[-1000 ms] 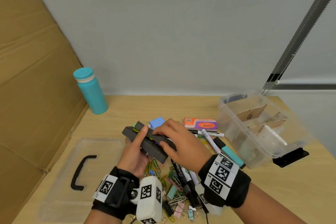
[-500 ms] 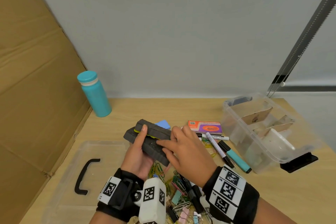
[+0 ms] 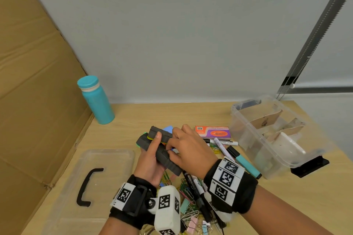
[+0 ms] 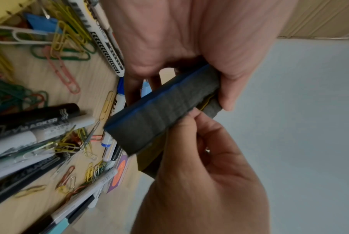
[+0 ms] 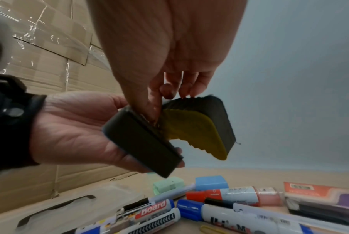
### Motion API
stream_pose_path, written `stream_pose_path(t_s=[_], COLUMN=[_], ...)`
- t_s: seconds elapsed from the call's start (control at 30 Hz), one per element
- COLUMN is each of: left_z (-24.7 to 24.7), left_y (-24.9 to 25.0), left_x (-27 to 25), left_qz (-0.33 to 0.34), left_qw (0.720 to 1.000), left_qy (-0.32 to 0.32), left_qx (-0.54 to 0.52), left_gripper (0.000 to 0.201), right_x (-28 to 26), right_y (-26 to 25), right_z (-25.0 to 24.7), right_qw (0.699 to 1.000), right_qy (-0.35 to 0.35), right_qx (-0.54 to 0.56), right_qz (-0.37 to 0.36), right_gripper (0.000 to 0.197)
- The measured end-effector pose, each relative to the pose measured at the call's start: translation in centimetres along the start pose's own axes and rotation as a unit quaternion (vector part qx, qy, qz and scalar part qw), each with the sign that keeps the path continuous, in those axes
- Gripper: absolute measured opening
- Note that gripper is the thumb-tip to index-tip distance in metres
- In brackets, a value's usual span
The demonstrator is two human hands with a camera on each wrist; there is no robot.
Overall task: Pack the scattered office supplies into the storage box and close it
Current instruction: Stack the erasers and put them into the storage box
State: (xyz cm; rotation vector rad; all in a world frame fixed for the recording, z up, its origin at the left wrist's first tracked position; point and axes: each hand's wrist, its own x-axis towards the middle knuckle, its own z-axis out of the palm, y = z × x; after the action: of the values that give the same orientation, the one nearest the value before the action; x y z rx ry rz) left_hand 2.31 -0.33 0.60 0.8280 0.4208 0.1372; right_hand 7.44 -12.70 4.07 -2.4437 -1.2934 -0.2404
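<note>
The person is at the gathering step: the left hand (image 3: pixel 152 160) cups two whiteboard erasers (image 3: pixel 162 150) stacked together above the counter (image 3: pixel 191 114), its fingers curled round the lower, blue-backed one, thumb laid across the top. The right hand (image 3: pixel 188 149) reaches in with fingertips (image 5: pixel 155 110) pressed into the gap between the two, against the yellow back of the upper eraser; it seems to be squaring the pair or picking something small off the felt, which of the two cannot be told. Its fingers are bent and pinching at the erasers rather than held apart.

The storage box (image 3: pixel 246 135), clear plastic with cardboard dividers, stands open at the right of the counter, well apart from the hands. Its lid (image 3: pixel 107 160), with a black handle, lies flat on the left.

Most of the supplies are still loose: board markers (image 5: pixel 153 218), paper clips (image 4: pixel 65 47), binder clips (image 3: pixel 193 223), a staples box (image 3: pixel 214 132).

The next move likely calls for a firm grip on both erasers together, then carrying them right, over the markers, and lowering them into a compartment wide enough to take them lying flat. The slippery felt faces could slide apart on the way.
</note>
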Motion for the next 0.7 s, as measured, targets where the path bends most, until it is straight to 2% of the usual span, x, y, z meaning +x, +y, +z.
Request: stream_pose_path(t_s=[0.2, 0.33, 0.43, 0.6, 0.7], left_z=[-1.0, -3.0, -4.1, -4.5, -4.6], left_y=[1.3, 1.8, 1.9, 1.7, 1.8], left_x=[-0.1, -0.5, -1.0, -1.5, -1.5], left_qz=[0.023, 0.015, 0.005, -0.025, -0.036], left_qw=[0.999, 0.999, 0.998, 0.997, 0.995], left_qy=[0.031, 0.047, 0.058, 0.076, 0.091], left_qx=[-0.005, -0.022, -0.019, -0.023, -0.023], left_gripper=[0.062, 0.054, 0.045, 0.035, 0.039], right_x=[-2.9, -6.1, -6.5, -2.8, 0.0], right_y=[2.1, 4.3, 5.7, 9.2, 12.7], right_z=[0.2, 1.6, 1.4, 0.1, 1.2], right_qw=[0.994, 0.998, 0.996, 0.981, 0.947], right_qy=[0.067, -0.005, -0.035, -0.055, -0.138], right_qx=[0.076, -0.039, -0.059, -0.042, -0.065], right_qz=[0.048, 0.044, 0.059, 0.182, 0.283], right_gripper=[0.01, 0.013, 0.021, 0.026, 0.037])
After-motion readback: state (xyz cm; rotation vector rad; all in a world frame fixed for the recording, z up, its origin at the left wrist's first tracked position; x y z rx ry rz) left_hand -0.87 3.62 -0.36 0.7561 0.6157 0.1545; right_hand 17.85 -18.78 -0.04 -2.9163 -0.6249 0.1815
